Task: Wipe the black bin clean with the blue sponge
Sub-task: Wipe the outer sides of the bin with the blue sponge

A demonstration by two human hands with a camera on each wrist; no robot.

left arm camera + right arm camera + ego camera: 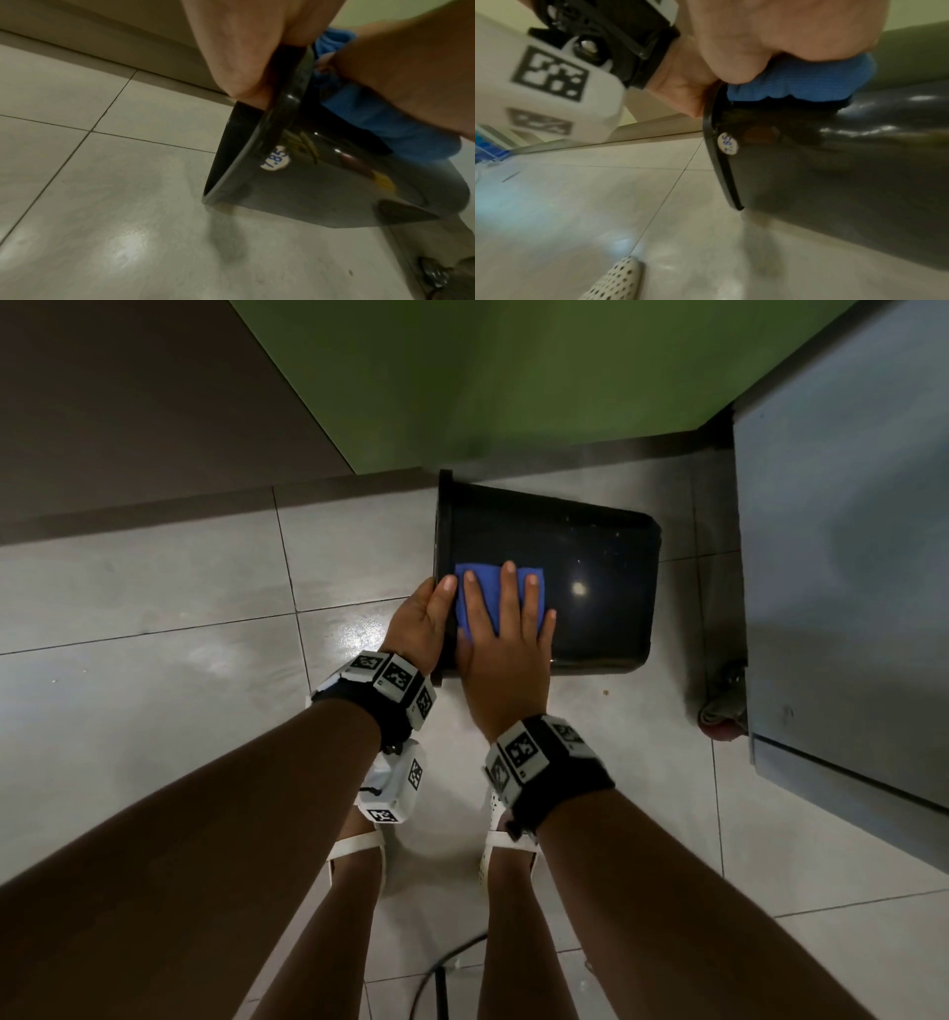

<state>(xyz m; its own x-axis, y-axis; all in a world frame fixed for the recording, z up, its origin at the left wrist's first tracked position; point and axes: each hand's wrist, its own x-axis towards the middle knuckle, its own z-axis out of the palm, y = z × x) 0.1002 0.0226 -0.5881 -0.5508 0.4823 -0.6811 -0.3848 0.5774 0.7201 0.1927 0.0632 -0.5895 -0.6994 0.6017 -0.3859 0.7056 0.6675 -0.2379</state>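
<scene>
Black, glossy plastic, the bin (pixel 580 588) lies on its side on the pale tile floor (pixel 154 629), its open rim (pixel 444 546) turned left and its base toward a grey cabinet (pixel 842 557) that stands just to its right. A green wall (pixel 488 377) rises behind the bin. On the bin's upturned side, close to the rim, sits the blue sponge (pixel 490 598), and the right hand (pixel 506 654) lies flat over it with fingers spread and straight, pressing it down. The left hand (pixel 421 624) clamps the rim at the near corner, thumb on the outside; the left wrist view suggests the fingers hooked inside, though they are mostly hidden. A small round price sticker (pixel 276 160) sits on the near wall just below the rim. The bin looks light and thin-walled, so it would likely slide or rock on the smooth tile under a firm stroke; the stiff rim seems the soundest place to hold it, as the wall may flex. Its shiny skin looks slippery. The sponge reads as soft and thin, bunching at its edge under the palm, and is probably best driven with a flat hand. Specks show on the wall farther toward the base, so wiping appears unfinished.
</scene>
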